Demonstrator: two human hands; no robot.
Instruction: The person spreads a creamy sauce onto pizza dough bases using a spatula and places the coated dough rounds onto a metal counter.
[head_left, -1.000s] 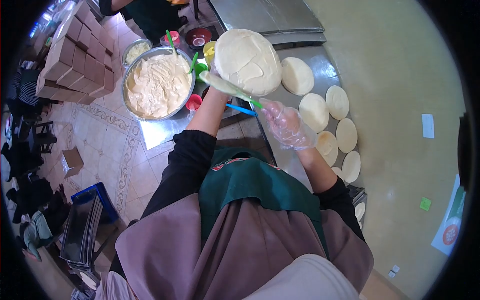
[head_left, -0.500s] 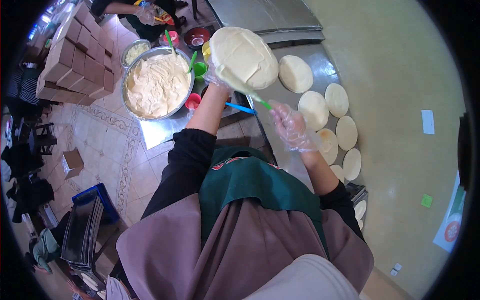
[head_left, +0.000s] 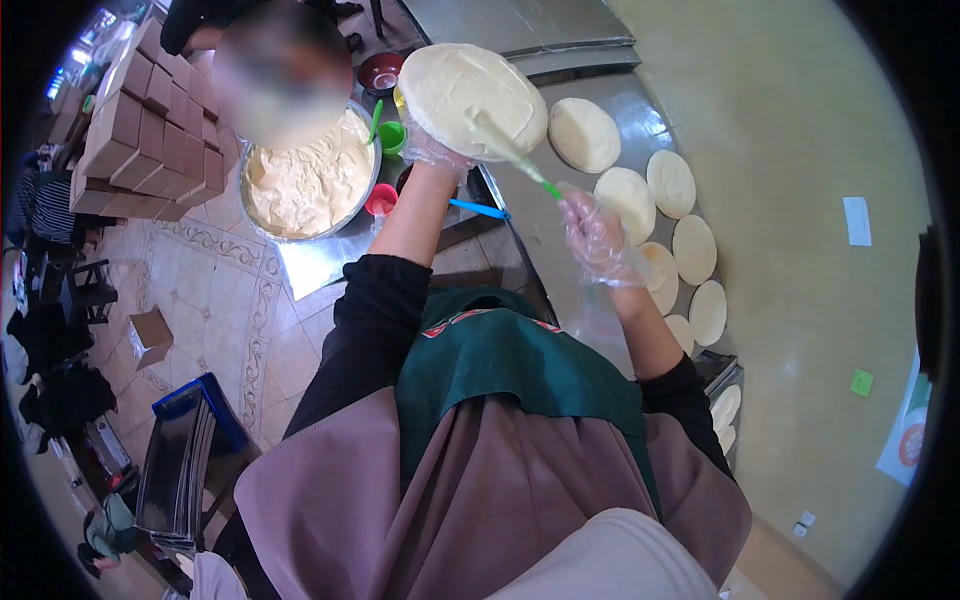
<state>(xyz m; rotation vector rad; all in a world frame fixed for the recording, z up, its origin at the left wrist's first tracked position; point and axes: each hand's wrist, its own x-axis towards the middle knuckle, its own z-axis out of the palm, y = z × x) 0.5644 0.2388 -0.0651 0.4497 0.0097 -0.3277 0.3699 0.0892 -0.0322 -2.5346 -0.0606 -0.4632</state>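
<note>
My left hand (head_left: 437, 152), in a clear plastic glove, holds up a round flat cake layer (head_left: 450, 80) from below. Pale cream covers its top, and the fingers beneath it are mostly hidden. My right hand (head_left: 598, 238), also gloved, is closed around the green handle of a spatula (head_left: 551, 190). The spatula's cream-coated blade lies against the cake's top near its lower right part. Just right of the cake, another round cake layer (head_left: 585, 135) rests on the metal table (head_left: 570, 290). Several more pale rounds (head_left: 694, 250) lie beyond my right hand.
A large metal bowl of cream (head_left: 310, 190) stands at left, with a green cup (head_left: 392, 138), a pink cup (head_left: 382, 198), a dark red bowl (head_left: 382, 72) and a blue-handled tool (head_left: 480, 208) near it. Stacked cardboard boxes (head_left: 150, 125) stand farther left. A co-worker leans in behind the bowl.
My right hand and the spatula have shifted right and slightly down, the blade crossing the cake's top. The cake has tilted slightly and moved left. The co-worker has leaned over the bowl.
</note>
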